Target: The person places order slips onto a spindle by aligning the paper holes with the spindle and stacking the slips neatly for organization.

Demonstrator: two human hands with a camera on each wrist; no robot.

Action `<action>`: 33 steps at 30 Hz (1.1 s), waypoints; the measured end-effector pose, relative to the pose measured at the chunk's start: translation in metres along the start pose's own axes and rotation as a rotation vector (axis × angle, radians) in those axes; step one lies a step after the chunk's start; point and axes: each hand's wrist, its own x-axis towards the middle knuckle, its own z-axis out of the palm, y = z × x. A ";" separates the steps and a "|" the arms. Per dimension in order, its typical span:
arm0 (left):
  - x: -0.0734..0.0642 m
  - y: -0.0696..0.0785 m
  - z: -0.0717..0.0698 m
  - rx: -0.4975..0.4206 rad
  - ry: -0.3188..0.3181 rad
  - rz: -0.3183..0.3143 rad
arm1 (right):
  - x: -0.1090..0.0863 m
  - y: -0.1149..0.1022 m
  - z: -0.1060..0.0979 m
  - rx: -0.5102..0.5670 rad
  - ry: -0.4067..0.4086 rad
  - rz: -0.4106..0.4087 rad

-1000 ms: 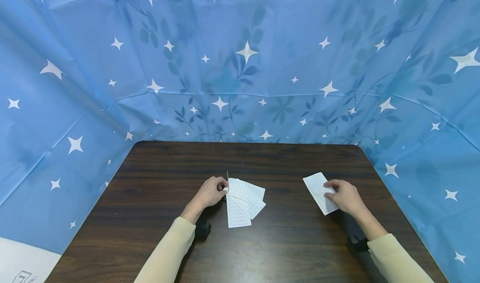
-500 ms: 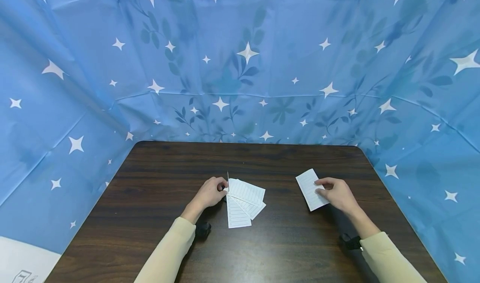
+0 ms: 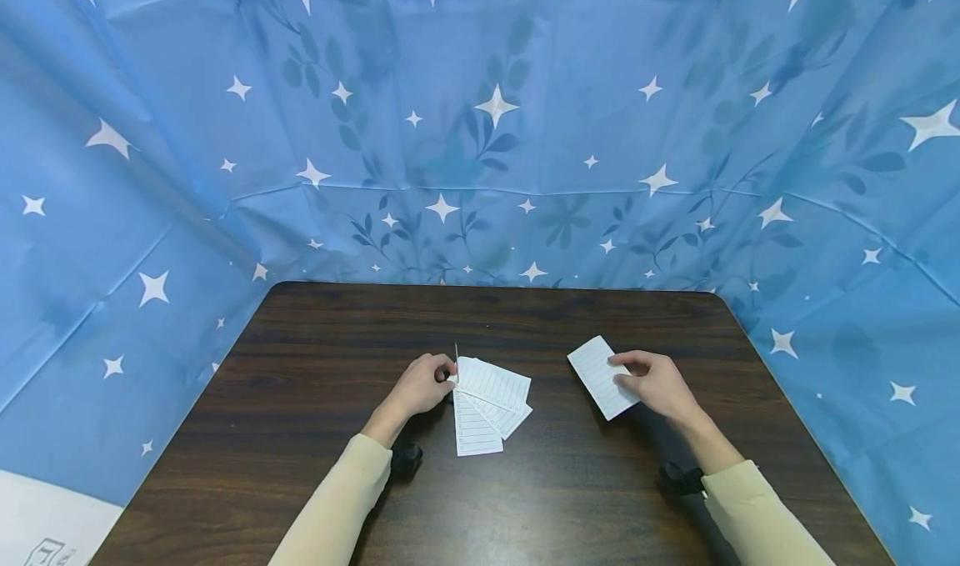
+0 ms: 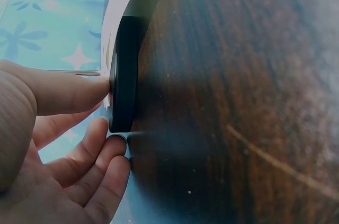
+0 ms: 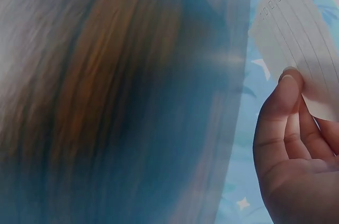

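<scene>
A bill spike (image 3: pixel 456 359) with a thin upright pin stands near the table's middle; its black base (image 4: pixel 126 70) shows in the left wrist view. Several lined paper slips (image 3: pixel 480 424) are fanned out around the pin, low over the base. My left hand (image 3: pixel 417 384) holds the spike low down, thumb tip against the papers and base, other fingers at the base's edge. Off to the right, my right hand (image 3: pixel 660 384) pinches a lined paper slip (image 3: pixel 594 373) by one edge, raised off the table. Printed lines and small boxes show on this slip (image 5: pixel 291 28) in the right wrist view.
The dark wood table (image 3: pixel 337 324) has a blue star-patterned cloth (image 3: pixel 480 149) behind it and at its sides. A white surface with a printed mark (image 3: pixel 52 524) shows at the lower left corner. Dark straps with cameras (image 3: pixel 681 478) sit at the wrists.
My right hand has carried its paper slip leftward, nearer to the spike, and the slip has tilted slightly. The left hand, the spike and the fanned slips have stayed in place.
</scene>
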 end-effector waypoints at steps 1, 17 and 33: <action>0.000 0.000 0.000 0.001 0.002 0.003 | 0.000 -0.002 0.001 0.008 -0.005 -0.002; 0.000 0.000 -0.001 -0.002 0.004 0.010 | 0.010 -0.029 0.018 0.113 -0.029 -0.027; 0.001 -0.001 0.000 -0.006 0.002 0.014 | 0.019 -0.056 0.030 0.218 -0.036 -0.079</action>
